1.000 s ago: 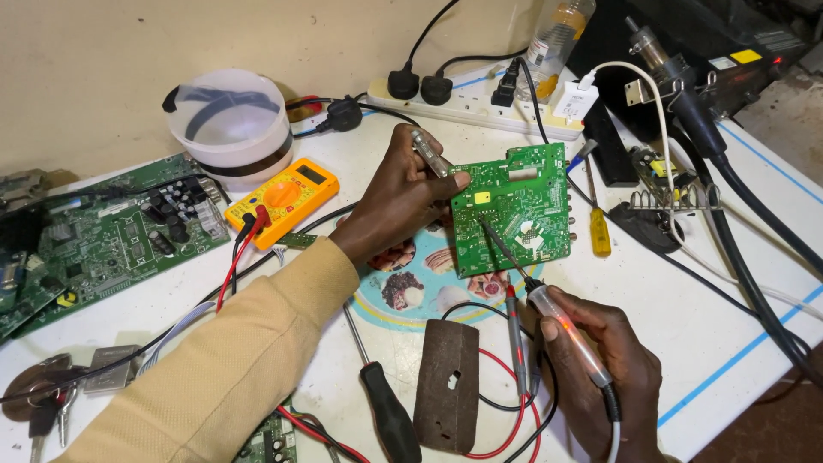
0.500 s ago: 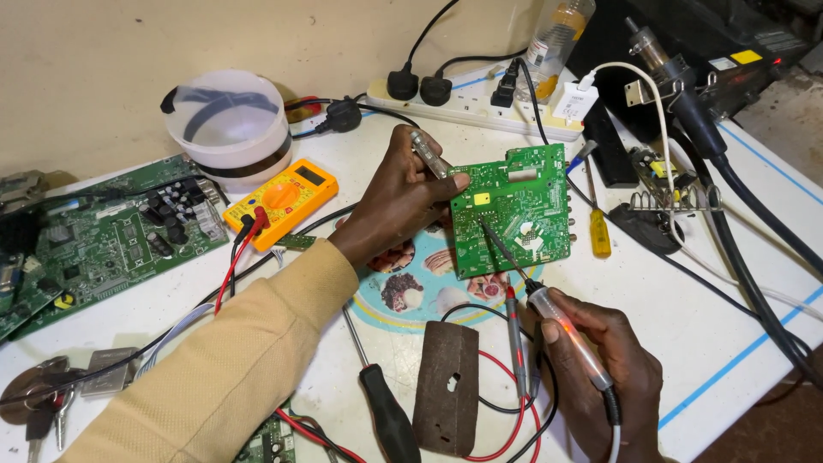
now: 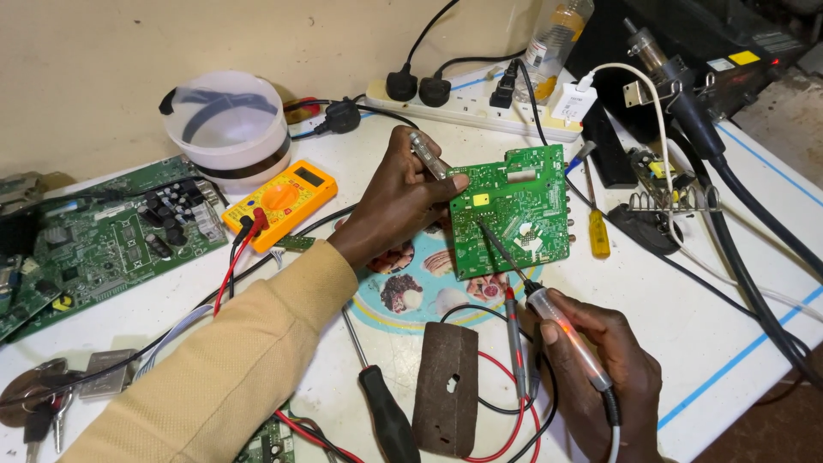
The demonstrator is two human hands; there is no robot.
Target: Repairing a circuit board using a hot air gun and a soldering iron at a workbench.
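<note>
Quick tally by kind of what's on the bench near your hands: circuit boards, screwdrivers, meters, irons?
Green circuit boards: 2, the small one steadied by the left hand, the large one at the far left.
Screwdrivers: 2, black-handled, yellow-handled.
Orange multimeter: 1.
Soldering iron in the right hand: 1.
Total: 6.
</note>
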